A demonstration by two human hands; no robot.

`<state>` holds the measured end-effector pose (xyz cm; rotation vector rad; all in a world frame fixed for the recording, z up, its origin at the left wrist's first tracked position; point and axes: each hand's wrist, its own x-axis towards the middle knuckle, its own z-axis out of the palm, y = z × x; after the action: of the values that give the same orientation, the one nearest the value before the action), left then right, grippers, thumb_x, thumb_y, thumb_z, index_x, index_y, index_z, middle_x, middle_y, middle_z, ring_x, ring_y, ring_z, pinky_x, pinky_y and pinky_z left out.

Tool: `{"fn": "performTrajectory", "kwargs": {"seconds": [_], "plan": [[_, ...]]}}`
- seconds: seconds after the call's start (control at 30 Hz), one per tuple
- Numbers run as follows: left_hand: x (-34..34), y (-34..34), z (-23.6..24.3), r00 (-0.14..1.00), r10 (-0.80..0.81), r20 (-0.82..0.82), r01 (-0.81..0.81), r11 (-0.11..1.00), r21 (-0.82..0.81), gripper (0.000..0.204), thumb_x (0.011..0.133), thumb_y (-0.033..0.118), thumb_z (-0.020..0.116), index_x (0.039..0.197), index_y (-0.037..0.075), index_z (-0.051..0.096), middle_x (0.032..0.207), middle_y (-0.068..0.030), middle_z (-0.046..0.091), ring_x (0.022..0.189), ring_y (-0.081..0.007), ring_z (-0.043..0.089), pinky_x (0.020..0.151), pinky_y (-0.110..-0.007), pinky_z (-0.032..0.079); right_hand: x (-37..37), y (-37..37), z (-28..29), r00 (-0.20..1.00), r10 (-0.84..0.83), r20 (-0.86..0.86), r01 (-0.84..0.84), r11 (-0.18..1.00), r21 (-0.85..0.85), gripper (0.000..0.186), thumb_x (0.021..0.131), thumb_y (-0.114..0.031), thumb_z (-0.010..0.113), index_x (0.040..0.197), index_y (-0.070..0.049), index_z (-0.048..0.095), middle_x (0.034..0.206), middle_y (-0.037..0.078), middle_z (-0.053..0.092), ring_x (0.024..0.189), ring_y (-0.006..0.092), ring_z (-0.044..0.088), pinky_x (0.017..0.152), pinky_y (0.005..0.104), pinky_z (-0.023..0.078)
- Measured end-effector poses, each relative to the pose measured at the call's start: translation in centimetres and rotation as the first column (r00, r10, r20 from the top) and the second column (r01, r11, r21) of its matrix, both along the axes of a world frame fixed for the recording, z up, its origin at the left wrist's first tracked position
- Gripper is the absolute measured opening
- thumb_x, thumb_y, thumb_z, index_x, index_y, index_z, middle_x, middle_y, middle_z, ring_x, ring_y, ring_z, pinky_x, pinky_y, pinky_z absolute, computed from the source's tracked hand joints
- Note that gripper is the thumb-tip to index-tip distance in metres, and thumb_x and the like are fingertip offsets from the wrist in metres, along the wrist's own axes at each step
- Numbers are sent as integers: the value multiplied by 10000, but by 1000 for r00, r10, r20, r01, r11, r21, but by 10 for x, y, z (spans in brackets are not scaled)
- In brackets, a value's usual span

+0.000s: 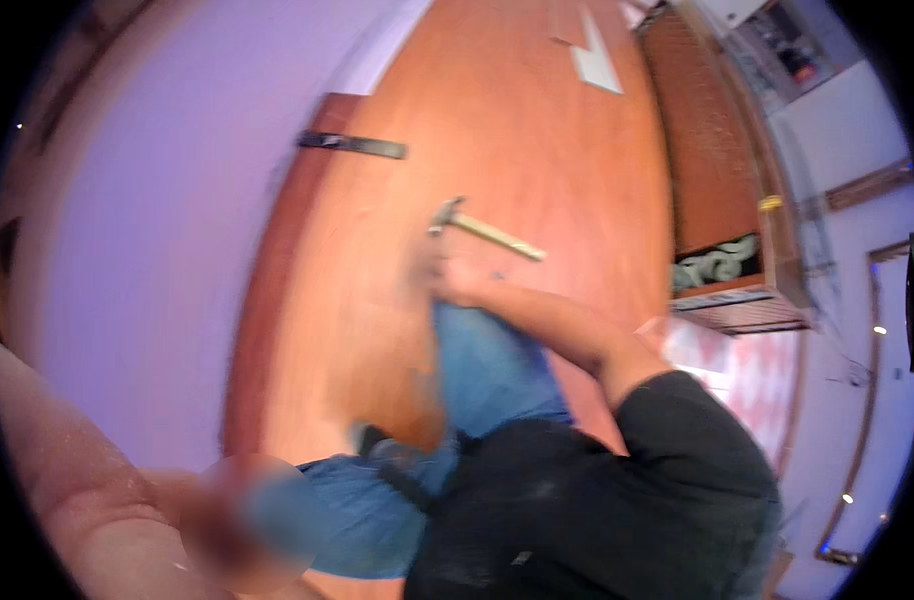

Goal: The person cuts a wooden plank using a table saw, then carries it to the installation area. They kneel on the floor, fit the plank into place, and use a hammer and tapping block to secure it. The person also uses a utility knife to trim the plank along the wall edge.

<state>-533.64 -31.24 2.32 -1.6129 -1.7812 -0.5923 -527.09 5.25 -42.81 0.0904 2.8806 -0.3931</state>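
Note:
A bare forearm crosses my jeans to my right hand (455, 280), which lies at my raised knee. Motion smears its fingers, so whether they grip anything is hidden. Just beyond it a claw hammer (492, 235) with a pale wooden handle lies on the orange-brown wooden surface (537, 130). Large and close at the lower left is my left hand (87, 490); its fingers do not show clearly, and a blurred patch covers the area beside it. Between my legs is a dark object (382, 445), too smeared to name.
A flat dark bar (352, 146) lies across the dark red-brown edge band (277, 290). Farther off is a white angular piece (599, 68). To the right stands a brown wooden cabinet (702, 140), with patterned cloth (715, 263) in its open end. A pale violet surface (187, 200) borders the left.

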Motion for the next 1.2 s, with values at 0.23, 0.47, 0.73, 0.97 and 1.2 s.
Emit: {"fn": "performTrajectory", "kwargs": {"seconds": [0.23,0.47,0.73,0.97,1.2], "plan": [[22,-36,29,971,229,-67,-220,967,126,422,1048,251,605,1386,0,581,1318,-164,635,1214,-284,602,1073,-429,449,20,-46,120,958,285,-26,-276,946,172,551,990,-579,586,889,-71,773,846,223,726,824,420,697,799,538,558],[76,-123,41,863,489,-129,-462,866,193,363,1040,223,616,1332,8,617,1255,-139,655,1155,-256,615,1018,-403,471,0,-24,60,998,40,-38,-50,946,-321,215,977,-115,580,1109,-2,708,1120,267,695,1064,414,672,964,493,533],[329,-189,22,284,922,-263,-911,345,226,299,1030,192,628,1271,17,658,1184,-110,678,1087,-224,630,956,-372,495,-10,-174,55,706,703,87,-701,678,220,240,982,-264,597,1081,-71,701,1086,246,672,1016,419,686,872,532,554],[540,-115,25,-522,836,-172,-782,-388,488,246,1022,164,639,1217,24,694,1121,-85,698,1027,-196,644,901,-346,516,-112,-145,-105,99,935,341,-979,153,-135,384,1034,-283,473,1160,-4,704,1138,305,688,1057,452,668,937,528,522],[752,-32,-243,-812,-183,554,-40,-930,-366,348,1002,294,632,1158,-13,680,1147,-241,708,1083,-390,691,915,-456,544,-161,-147,-166,-133,808,573,-899,144,-413,351,1043,-298,484,1180,-55,696,1165,247,714,1112,403,663,1011,474,504]]}}
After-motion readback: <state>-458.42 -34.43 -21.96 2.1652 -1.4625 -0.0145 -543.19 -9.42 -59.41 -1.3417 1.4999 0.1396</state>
